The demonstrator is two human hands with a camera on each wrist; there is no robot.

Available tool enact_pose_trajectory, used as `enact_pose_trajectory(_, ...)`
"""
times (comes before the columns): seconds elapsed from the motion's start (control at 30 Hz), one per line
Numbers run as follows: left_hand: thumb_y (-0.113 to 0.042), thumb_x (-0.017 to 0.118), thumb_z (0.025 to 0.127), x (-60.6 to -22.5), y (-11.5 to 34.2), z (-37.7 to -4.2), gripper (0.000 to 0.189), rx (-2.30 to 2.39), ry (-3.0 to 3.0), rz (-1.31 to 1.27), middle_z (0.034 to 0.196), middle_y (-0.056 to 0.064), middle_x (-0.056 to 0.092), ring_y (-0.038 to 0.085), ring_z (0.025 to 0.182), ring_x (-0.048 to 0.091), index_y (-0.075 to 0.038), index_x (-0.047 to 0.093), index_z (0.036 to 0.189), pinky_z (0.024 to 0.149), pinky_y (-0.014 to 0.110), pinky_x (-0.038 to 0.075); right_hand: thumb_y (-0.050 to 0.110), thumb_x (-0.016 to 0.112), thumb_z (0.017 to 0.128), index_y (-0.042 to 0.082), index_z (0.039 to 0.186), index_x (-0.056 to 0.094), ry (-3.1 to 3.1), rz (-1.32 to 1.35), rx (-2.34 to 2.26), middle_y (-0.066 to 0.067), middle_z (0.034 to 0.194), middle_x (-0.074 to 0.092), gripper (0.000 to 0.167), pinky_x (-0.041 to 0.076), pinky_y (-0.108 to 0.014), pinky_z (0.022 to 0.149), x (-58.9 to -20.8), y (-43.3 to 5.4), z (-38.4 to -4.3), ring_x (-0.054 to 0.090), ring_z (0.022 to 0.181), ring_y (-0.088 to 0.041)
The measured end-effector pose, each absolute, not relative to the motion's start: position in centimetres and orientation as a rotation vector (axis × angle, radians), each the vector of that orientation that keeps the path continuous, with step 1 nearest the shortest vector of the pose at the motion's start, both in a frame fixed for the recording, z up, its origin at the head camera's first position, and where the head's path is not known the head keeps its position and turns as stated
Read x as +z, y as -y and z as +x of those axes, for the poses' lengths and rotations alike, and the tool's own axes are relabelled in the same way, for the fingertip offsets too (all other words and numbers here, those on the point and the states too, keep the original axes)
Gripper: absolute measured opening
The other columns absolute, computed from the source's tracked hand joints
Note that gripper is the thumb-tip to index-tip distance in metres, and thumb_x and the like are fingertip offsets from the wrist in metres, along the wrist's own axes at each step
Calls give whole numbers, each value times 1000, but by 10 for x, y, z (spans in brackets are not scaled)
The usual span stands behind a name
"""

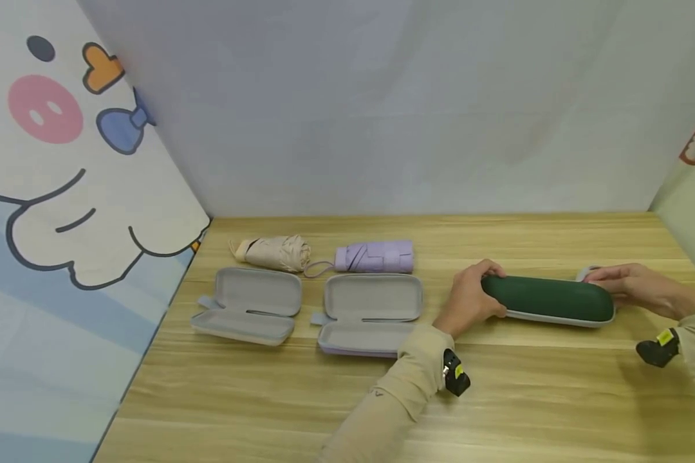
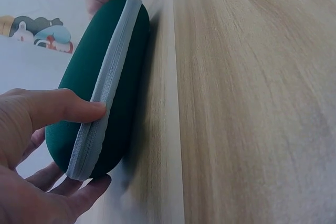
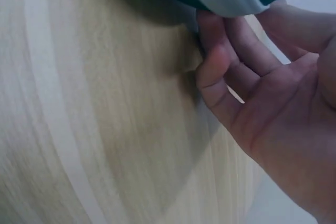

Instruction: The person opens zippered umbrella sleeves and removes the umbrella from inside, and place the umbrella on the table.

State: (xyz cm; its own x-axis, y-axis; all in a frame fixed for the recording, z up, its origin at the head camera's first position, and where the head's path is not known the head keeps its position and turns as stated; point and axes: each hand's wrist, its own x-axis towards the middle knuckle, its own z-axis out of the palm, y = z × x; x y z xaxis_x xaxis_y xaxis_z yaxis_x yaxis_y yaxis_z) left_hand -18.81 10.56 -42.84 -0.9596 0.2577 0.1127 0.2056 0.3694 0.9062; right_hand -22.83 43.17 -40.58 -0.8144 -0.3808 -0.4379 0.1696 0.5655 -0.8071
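A dark green zip case (image 1: pixel 547 299) with a pale grey zip band lies closed toward the right of the table. My left hand (image 1: pixel 469 296) grips its left end. In the left wrist view the thumb (image 2: pixel 86 109) presses on the zip band (image 2: pixel 107 87) while the other fingers curl round the end. At the opposite end is my right hand (image 1: pixel 643 287), its fingers bent against the case. A small grey tab (image 1: pixel 587 274) shows beside those fingertips. The right wrist view has the fingers (image 3: pixel 212 30) right at the band on the case's rounded tip.
Two opened grey-lined cases, one beige-edged (image 1: pixel 246 305) and one lilac-edged (image 1: pixel 370 308), stand on the left. Behind them lie a folded beige umbrella (image 1: pixel 278 253) and a folded lilac umbrella (image 1: pixel 376 256). A pale cloth wall (image 1: pixel 411 128) closes off the wooden table's (image 1: pixel 498 411) back.
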Motion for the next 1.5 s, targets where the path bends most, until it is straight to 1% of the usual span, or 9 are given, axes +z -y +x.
enact_pose_trajectory(0.17, 1, 88, 55, -428, -106, -187, 55, 1681, -2553, 436, 97, -14, 59, 2, 93, 53, -23, 63, 97, 83, 17, 43, 11, 47, 99, -2, 110, 64, -2256, -219, -1138, 15, 104, 59, 24, 52, -31, 77, -399, -427, -231, 58, 92, 0)
enact_pose_trajectory(0.43, -5, 89, 58, -426, -105, -186, 54, 1645, -2554, 444, 99, -12, 57, 3, 93, 52, -23, 61, 100, 82, 18, 43, -1, 48, 95, -15, 104, 61, -2480, -284, -985, -32, 119, 53, 21, 53, -28, 72, -392, -411, -235, 56, 84, 4)
enact_pose_trajectory(0.73, -7, 90, 57, -428, -104, -189, 55, 1625, -2555, 449, 102, -10, 59, 4, 95, 53, -23, 59, 100, 81, 17, 43, -8, 54, 87, -13, 97, 66, -2631, -341, -916, -28, 107, 62, 16, 51, -25, 66, -391, -406, -231, 51, 81, 10)
enact_pose_trajectory(0.93, -10, 90, 60, -428, -103, -187, 53, 1609, -2555, 486, 102, -11, 58, 4, 97, 53, -22, 59, 101, 80, 17, 43, -9, 53, 88, -9, 97, 68, -2740, -375, -839, -33, 109, 60, 17, 50, -23, 64, -394, -407, -225, 46, 81, 16)
enact_pose_trajectory(1.0, -10, 89, 61, -428, -103, -187, 52, 1613, -2547, 489, 102, -11, 57, 5, 98, 53, -23, 59, 101, 80, 17, 43, -8, 55, 88, -8, 95, 69, -2779, -374, -803, -35, 110, 59, 16, 49, -21, 64, -394, -408, -222, 52, 84, 8)
enact_pose_trajectory(1.13, -10, 89, 61, -429, -102, -186, 51, 1631, -2536, 492, 103, -9, 58, 5, 97, 53, -23, 59, 100, 79, 18, 44, -8, 55, 87, -10, 96, 69, -2828, -361, -767, -36, 110, 58, 16, 47, -18, 62, -395, -410, -216, 59, 94, -28)
enact_pose_trajectory(1.2, -9, 89, 61, -429, -102, -186, 51, 1637, -2537, 496, 102, -8, 58, 6, 96, 53, -22, 59, 100, 79, 18, 44, -9, 53, 86, -12, 98, 67, -2837, -351, -777, -36, 109, 58, 19, 46, -18, 62, -395, -412, -214, 57, 96, -36)
enact_pose_trajectory(1.33, -10, 89, 61, -429, -102, -185, 52, 1646, -2533, 482, 102, -8, 59, 5, 94, 53, -22, 59, 100, 78, 18, 43, -5, 54, 87, -12, 99, 67, -2870, -318, -783, -34, 106, 60, 19, 47, -21, 62, -397, -415, -209, 59, 92, -33)
enact_pose_trajectory(1.5, -8, 89, 60, -429, -102, -184, 51, 1673, -2525, 451, 102, -7, 60, 5, 92, 54, -22, 59, 99, 77, 18, 44, 6, 60, 91, -8, 97, 69, -2907, -291, -799, -36, 109, 58, 18, 51, -40, 66, -397, -416, -202, 50, 100, -54)
